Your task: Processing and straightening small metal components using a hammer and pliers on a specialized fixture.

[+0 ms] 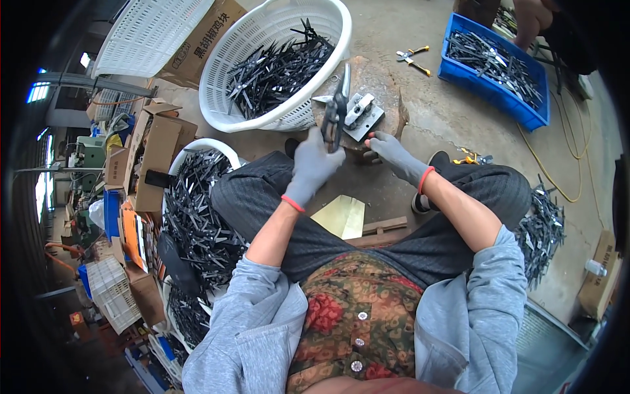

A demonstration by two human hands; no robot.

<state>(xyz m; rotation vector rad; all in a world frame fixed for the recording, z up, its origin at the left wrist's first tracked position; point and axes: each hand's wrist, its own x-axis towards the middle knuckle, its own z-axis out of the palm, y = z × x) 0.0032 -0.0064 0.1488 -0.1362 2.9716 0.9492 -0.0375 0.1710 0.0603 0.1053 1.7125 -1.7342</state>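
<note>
My left hand (316, 164), in a grey glove with a red cuff, is closed around a black shear-like hand tool (337, 111). The tool stands up over a worn round work block (388, 79), its grey tip pointing away from me. Beside it on the block sits a small metal fixture (363, 117) with a flat plate and a raised clamp. My right hand (397, 156), gloved the same way, is just right of the fixture's near corner. Its fingers are slightly bent and apart, with nothing visible between them.
A white basket (211, 75) of black metal blades stands beyond the block. Another heaped white basket (226, 152) is at my left. Yellow-handled pliers (415, 59) lie on the floor near a blue crate (541, 120), where another person's hand (530, 23) reaches. More blades (541, 226) are piled at right.
</note>
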